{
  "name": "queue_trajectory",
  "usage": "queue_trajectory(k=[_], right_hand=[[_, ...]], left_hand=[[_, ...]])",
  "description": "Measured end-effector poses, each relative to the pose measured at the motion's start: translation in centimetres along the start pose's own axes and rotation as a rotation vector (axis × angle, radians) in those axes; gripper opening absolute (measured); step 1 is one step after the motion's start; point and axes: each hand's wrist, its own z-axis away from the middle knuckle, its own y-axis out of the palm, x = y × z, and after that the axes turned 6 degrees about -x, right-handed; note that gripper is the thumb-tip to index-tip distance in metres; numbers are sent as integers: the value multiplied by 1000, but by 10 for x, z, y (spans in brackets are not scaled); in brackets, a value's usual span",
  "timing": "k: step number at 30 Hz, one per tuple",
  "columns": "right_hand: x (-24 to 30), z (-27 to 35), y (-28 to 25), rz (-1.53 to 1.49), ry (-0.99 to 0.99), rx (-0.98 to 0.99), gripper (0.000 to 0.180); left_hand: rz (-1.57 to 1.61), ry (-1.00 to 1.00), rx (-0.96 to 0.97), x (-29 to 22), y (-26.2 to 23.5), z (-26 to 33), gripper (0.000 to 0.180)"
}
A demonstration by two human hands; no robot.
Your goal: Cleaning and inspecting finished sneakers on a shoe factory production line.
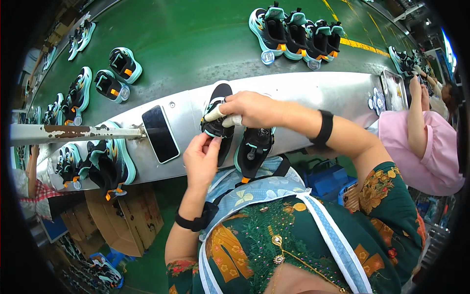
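We stood at a long green conveyor belt [196, 39] that curved away under bright overhead light, a yellow line [362, 45] painted near its far edge. A metal ledge [313, 93] ran along our side, with a rusty white bar [68, 132] crossing it. Below sat cardboard boxes [122, 220] on a green floor [152, 264] and a blue crate [328, 179].

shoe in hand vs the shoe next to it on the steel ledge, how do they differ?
The held shoe is gripped by both the left hand and right hand; the resting shoe lies untouched on the ledge. The held shoe is partly hidden by fingers; the resting shoe shows its full top. Both are black with teal trim.
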Motion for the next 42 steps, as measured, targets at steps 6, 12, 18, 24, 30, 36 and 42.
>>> queue_trajectory(k=[6, 12, 18, 24, 30, 36, 42], right_hand=[[17, 11, 1, 413, 413, -32, 35], [42, 76, -24, 276, 476, -207, 33], [45, 96, 25, 503, 363, -441, 27], [46, 107, 11, 351, 425, -274, 28], [47, 107, 7, 483, 612, -249, 27], [51, 119, 28, 470, 542, -406, 34], [46, 130, 12, 264, 450, -423, 34]], left_hand=[[-217, 137, 88, -14, -3, 1, 12], [-320, 495, 129, -63, -13, -50, 13], [-562, 643, 433, -52, 14, -58, 18], [-443, 448, 622, -52, 18, -63, 23], [-374, 275, 602, -53, 21, -60, 28], [-331, 149, 684, -64, 25, -59, 31], [-688, 376, 620, -83, 35, -53, 36]])
